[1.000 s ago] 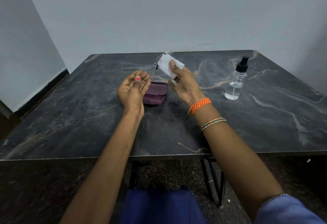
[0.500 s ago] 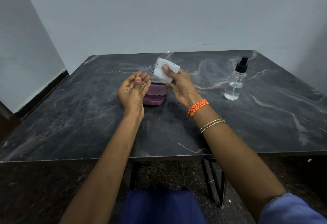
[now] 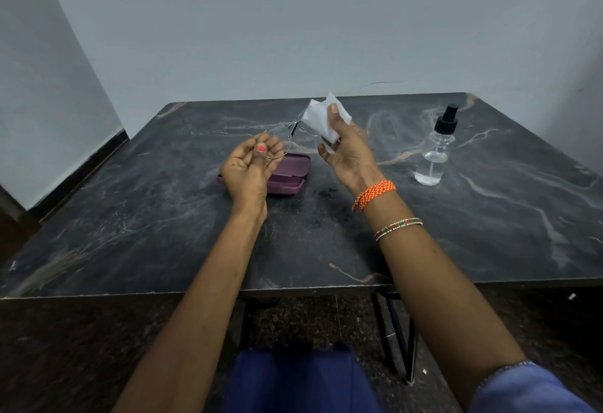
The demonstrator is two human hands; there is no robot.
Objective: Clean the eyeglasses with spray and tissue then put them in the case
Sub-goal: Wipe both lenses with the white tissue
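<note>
Above the middle of the table [image 3: 163, 216], held clear of the surface: the eyeglasses [image 3: 287, 133], thin wire frame, round lenses. One lens sits at the left hand's [image 3: 249, 169] fingertips; the other lens is folded into the tissue [image 3: 321, 117]. One temple arm trails out to the left, thin and hard to follow against the marble.

Left hand: palm up, fingers curled, thumb closed onto the rim of the near lens, a light pinch on the frame edge. Probably meant to steady the glasses without touching the glass. Forearm reaches straight out from the body, wrist raised off the table.

Right hand [image 3: 347, 154]: palm turned inward, thumb on top of the tissue, fingers behind it, the sheet squeezed round the far lens. Reads as a rubbing grip, both faces of the lens wiped at once. The wrist is cocked upward; an orange thread band and a beaded bangle sit on that forearm.

Directly below the hands, the purple case [image 3: 287, 174] lies shut on the table, partly hidden by the left hand. Placement looks convenient for the final step, though it must be opened first.

Spray bottle [image 3: 434, 151] stands upright well to the right, cap on, untouched, a little clear liquid in it. Judged stage: spraying done, wiping under way.
</note>
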